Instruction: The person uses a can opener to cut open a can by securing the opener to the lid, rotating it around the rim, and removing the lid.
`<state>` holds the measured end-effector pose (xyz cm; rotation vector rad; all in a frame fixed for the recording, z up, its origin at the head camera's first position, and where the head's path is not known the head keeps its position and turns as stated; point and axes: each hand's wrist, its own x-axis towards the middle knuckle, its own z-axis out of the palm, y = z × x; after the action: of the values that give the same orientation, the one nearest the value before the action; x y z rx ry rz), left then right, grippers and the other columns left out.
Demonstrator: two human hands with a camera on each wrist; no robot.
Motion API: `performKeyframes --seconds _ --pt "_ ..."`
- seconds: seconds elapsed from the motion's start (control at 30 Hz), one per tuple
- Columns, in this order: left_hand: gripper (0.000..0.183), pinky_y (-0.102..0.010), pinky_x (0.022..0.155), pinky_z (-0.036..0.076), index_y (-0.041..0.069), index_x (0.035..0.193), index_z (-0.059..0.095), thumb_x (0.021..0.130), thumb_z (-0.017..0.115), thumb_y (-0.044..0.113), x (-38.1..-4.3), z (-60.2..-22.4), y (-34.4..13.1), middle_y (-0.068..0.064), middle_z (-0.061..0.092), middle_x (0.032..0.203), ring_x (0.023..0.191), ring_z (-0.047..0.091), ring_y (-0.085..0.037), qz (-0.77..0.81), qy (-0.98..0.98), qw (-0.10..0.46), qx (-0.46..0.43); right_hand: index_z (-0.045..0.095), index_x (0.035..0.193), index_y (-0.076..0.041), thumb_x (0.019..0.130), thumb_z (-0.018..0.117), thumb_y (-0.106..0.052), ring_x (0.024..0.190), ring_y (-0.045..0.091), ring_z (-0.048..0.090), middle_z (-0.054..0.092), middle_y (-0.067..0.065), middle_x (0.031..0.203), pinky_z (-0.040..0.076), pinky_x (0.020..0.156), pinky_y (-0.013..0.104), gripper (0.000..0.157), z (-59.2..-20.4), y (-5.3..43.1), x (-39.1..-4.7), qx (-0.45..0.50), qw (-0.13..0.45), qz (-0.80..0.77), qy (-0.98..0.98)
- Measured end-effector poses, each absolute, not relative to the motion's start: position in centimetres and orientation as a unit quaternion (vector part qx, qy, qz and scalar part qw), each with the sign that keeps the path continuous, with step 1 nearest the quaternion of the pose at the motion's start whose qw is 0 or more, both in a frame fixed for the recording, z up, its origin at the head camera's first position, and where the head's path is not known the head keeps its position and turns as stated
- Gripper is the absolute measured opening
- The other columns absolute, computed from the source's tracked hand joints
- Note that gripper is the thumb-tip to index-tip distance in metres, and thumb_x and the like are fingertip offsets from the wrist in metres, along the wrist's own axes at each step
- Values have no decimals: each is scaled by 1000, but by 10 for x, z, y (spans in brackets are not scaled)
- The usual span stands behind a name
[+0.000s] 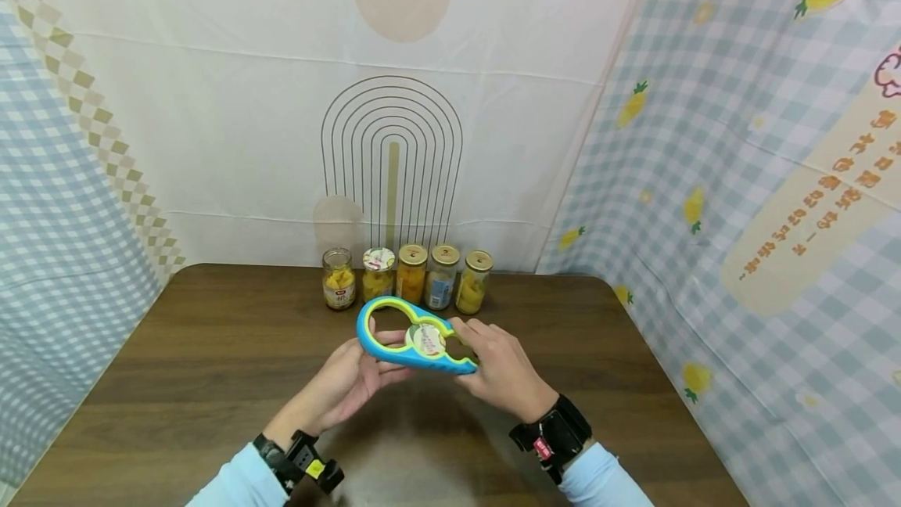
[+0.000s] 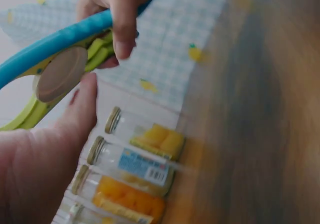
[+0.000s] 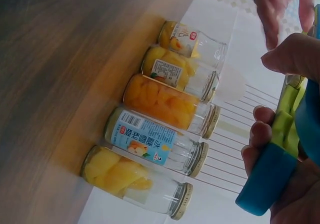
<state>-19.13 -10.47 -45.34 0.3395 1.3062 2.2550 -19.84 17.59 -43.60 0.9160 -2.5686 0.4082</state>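
Observation:
My right hand (image 1: 503,366) grips the right end of a blue and lime-green jar opener (image 1: 375,341), held above the table. A round printed jar lid (image 1: 426,339) sits in the opener's middle notch; its paler side (image 2: 62,74) shows in the left wrist view. My left hand (image 1: 352,382) is under the opener's left end, palm turned up and fingers extended, their tips partly hidden behind the tool. Beyond the hands, the leftmost fruit jar (image 1: 339,280) has no lid on its mouth.
To the right of the lidless jar, a row continues with a white-lidded jar (image 1: 378,274), an orange fruit jar (image 1: 411,275), a blue-labelled jar (image 1: 442,278) and a yellow fruit jar (image 1: 474,283). They stand at the back edge of the brown table (image 1: 239,335), before a hanging cloth (image 1: 246,139).

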Motion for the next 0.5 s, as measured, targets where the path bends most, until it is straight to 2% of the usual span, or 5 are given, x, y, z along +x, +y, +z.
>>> performKeyframes --seconds 0.23,0.43,0.5 --pt "59 -40 117 53 3 141 58 115 32 50 -190 -452 -100 -12 66 144 134 67 -24 873 353 300 153 63 146 -12 79 95 -26 91 12 64 74 -1 119 58 77 30 75 -436 176 -198 326 189 148 -914" --pt "43 -40 112 57 11 121 66 116 40 44 -188 -452 -94 -11 63 142 130 69 -24 876 352 308 120 65 144 -11 78 95 -22 88 12 63 74 -1 115 57 75 29 74 -437 176 -198 332 191 149 -912" --pt "38 -40 111 57 13 123 65 115 42 42 -187 -452 -91 -11 61 142 130 68 -24 874 354 313 112 65 144 -12 78 95 -21 87 12 63 75 -1 114 57 75 29 73 -437 175 -198 334 192 150 -911"
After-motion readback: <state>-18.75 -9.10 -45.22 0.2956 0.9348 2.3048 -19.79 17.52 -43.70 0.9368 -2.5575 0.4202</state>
